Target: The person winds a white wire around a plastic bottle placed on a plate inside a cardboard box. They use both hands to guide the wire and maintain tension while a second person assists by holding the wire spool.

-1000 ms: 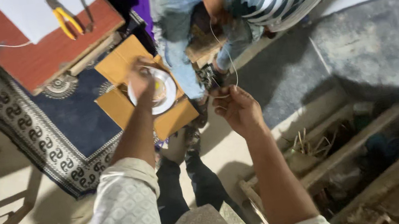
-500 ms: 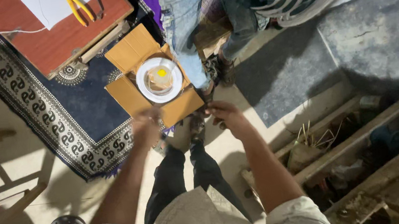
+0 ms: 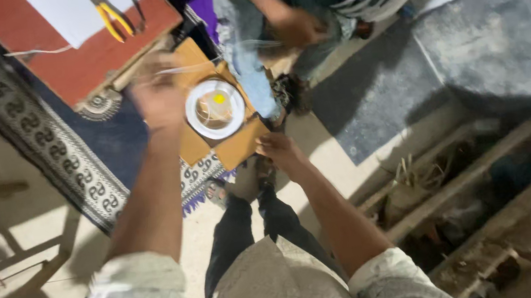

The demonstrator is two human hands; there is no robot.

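At the far left, one red tabletop (image 3: 69, 65) carries one pair of yellow pliers (image 3: 110, 17) near its right edge. The left hand (image 3: 157, 101) is blurred; its grip cannot be told. Just right, one white plate (image 3: 215, 109) lies on cardboard (image 3: 238, 147). The right hand (image 3: 277, 149) hangs loosely open at the cardboard's near edge, bare floor (image 3: 341, 167) beside it.

left hand (image 3: 157, 101) raised, blurred | right hand (image 3: 277, 149) low, fingers seemingly curled
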